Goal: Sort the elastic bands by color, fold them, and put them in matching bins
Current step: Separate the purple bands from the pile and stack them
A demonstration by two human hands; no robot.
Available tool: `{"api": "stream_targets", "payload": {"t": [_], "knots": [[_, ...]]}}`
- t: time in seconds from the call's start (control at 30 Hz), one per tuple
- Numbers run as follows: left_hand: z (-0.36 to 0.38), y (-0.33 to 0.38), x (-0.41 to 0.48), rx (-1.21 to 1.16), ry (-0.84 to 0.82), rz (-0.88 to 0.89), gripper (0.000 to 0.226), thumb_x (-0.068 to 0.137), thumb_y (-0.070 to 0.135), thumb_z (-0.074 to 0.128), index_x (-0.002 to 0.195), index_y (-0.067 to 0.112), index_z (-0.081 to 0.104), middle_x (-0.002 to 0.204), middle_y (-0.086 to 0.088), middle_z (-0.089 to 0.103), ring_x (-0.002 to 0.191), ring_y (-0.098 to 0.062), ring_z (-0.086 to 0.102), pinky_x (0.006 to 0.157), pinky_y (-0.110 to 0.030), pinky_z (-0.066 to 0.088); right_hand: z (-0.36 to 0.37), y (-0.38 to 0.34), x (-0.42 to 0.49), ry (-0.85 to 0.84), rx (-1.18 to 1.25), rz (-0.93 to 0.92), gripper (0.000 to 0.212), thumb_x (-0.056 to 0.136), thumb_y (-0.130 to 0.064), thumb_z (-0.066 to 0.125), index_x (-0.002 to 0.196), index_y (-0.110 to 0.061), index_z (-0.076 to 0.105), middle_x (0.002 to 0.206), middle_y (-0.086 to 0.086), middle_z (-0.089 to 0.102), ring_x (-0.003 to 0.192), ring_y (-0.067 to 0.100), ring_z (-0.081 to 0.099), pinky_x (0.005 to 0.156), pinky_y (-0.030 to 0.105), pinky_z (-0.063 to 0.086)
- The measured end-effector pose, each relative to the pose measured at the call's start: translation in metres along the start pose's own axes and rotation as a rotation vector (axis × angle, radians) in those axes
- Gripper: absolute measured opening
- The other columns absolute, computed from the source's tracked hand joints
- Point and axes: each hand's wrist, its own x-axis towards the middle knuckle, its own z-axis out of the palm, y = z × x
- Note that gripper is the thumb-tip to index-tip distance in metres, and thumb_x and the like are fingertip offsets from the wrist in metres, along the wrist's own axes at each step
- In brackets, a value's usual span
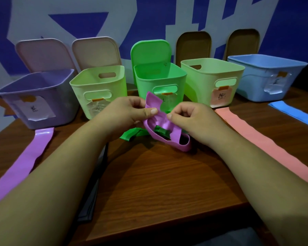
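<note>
My left hand [130, 112] and my right hand [190, 119] both pinch a crumpled purple elastic band [160, 125], held just above the table in front of the green bin [160, 80]. Under it lies a green band [130, 134], partly hidden. A second purple band [25, 157] lies flat at the left, in front of the purple bin [37, 96]. To the right a pink band [267, 142] stretches along the table, and a blue band [295, 112] lies near the blue bin [267, 75].
Five open bins stand in a row at the back of the wooden table [158, 174], including two pale green ones [98, 89] [212, 80]. A dark grey band [92, 197] lies under my left forearm. The table's front edge is near me.
</note>
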Motion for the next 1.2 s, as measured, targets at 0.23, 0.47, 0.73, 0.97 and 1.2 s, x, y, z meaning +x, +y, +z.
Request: {"api": "stream_targets", "payload": {"t": [0.23, 0.47, 0.73, 0.97, 1.2], "knots": [[-0.005, 0.002, 0.001, 0.167, 0.221, 0.051, 0.016, 0.091, 0.014, 0.079, 0.105, 0.006, 0.074, 0.097, -0.014, 0.078, 0.079, -0.018, 0.072, 0.077, -0.035, 0.062, -0.007, 0.001, 0.002, 0.251, 0.140, 0.052, 0.016, 0.101, -0.026, 0.068, 0.090, -0.016, 0.072, 0.081, 0.003, 0.076, 0.072, 0.008, 0.072, 0.064, 0.027, 0.056], [-0.019, 0.015, -0.001, 0.348, 0.506, 0.296, 0.020, 0.097, 0.006, 0.067, 0.101, 0.022, 0.077, 0.089, -0.002, 0.077, 0.076, -0.010, 0.073, 0.069, -0.031, 0.059, -0.012, 0.000, 0.002, 0.372, 0.232, 0.046, 0.018, 0.099, -0.027, 0.072, 0.089, -0.013, 0.068, 0.070, -0.003, 0.061, 0.063, 0.006, 0.056, 0.058, 0.021, 0.049], [-0.016, 0.023, 0.003, 0.041, 0.424, 0.207, 0.020, 0.109, 0.029, 0.058, 0.111, 0.014, 0.071, 0.100, -0.017, 0.076, 0.094, -0.033, 0.075, 0.091, -0.053, 0.064, -0.012, -0.008, -0.006, 0.094, 0.283, 0.106, 0.040, 0.102, -0.056, 0.062, 0.098, -0.021, 0.080, 0.091, 0.002, 0.077, 0.084, 0.019, 0.071, 0.079, 0.038, 0.049], [0.003, 0.026, 0.000, -0.390, 0.166, 0.105, 0.024, 0.110, 0.030, 0.055, 0.121, 0.016, 0.071, 0.101, -0.015, 0.074, 0.087, -0.025, 0.076, 0.076, -0.046, 0.067, -0.009, -0.006, -0.009, -0.067, 0.382, 0.047, 0.046, 0.103, -0.042, 0.068, 0.094, 0.002, 0.077, 0.083, 0.019, 0.074, 0.072, 0.021, 0.062, 0.071, 0.031, 0.047], [-0.014, 0.016, 0.006, -0.026, 0.404, 0.120, 0.007, 0.102, 0.021, 0.061, 0.100, 0.014, 0.061, 0.057, 0.007, 0.054, 0.055, -0.016, 0.050, 0.049, -0.027, 0.041, -0.009, -0.004, -0.001, 0.000, 0.689, 0.097, 0.034, 0.108, -0.026, 0.060, 0.097, 0.002, 0.076, 0.065, 0.012, 0.067, 0.066, 0.023, 0.069, 0.094, 0.048, 0.058]]}}
